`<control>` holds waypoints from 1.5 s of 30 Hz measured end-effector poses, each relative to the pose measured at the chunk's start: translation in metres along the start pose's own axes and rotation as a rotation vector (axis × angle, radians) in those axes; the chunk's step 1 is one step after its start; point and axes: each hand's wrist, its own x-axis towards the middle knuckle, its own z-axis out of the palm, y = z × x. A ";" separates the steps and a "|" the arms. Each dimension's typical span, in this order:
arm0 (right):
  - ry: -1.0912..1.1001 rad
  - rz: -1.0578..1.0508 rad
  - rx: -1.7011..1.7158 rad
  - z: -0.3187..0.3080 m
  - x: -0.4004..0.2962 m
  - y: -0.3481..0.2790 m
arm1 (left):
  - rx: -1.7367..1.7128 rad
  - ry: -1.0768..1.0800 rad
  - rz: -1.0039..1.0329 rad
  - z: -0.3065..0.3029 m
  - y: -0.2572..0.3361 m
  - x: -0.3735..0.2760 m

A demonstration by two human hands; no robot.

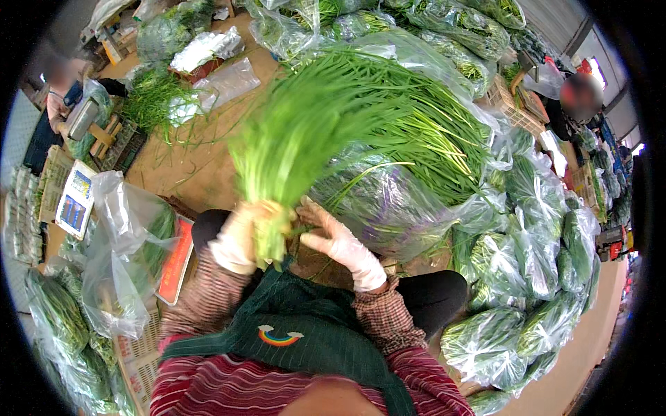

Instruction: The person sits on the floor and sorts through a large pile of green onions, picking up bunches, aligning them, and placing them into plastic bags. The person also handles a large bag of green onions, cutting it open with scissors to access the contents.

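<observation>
My left hand [239, 236], in a whitish glove, grips a bunch of long green leaves, likely garlic chives [283, 166], close to its pale cut ends. The bunch stands up in front of my lap, its leaf tips fanning away and blurred. Just right of the stems is my gloved right hand [341, 242], fingers apart and nothing held in it; whether its fingertips touch the bunch I cannot tell. Beyond it lies a large heap of the same leaves [437, 125] on clear plastic sheeting [400, 203]. The held bunch hides part of this heap.
Several bagged bundles of greens [497, 343] are stacked along the right. At left are a clear plastic bag [119, 249], a red sign [176, 260] and a printed card [75, 200]. Loose leaves [156, 96] lie farther off. One person [62, 93] sits far left, another [577, 104] far right.
</observation>
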 end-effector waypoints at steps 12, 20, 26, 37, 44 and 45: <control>-0.369 0.228 -0.063 0.059 -0.006 0.045 | 2.039 0.280 0.638 0.139 0.099 0.007; 0.062 -0.166 -0.538 0.104 0.080 0.093 | 2.212 -0.039 0.935 0.070 0.008 0.048; 0.410 -0.294 -0.328 0.268 0.172 -0.061 | 2.196 0.426 1.845 0.090 0.072 -0.066; -0.240 0.071 0.826 0.219 0.187 -0.020 | 2.060 0.723 1.561 -0.040 0.098 -0.170; -0.159 -0.088 0.549 0.180 0.180 -0.029 | 1.598 0.475 0.806 -0.186 0.081 -0.194; -0.157 -0.139 0.507 0.168 0.183 -0.034 | 1.551 0.521 0.761 -0.214 0.067 -0.199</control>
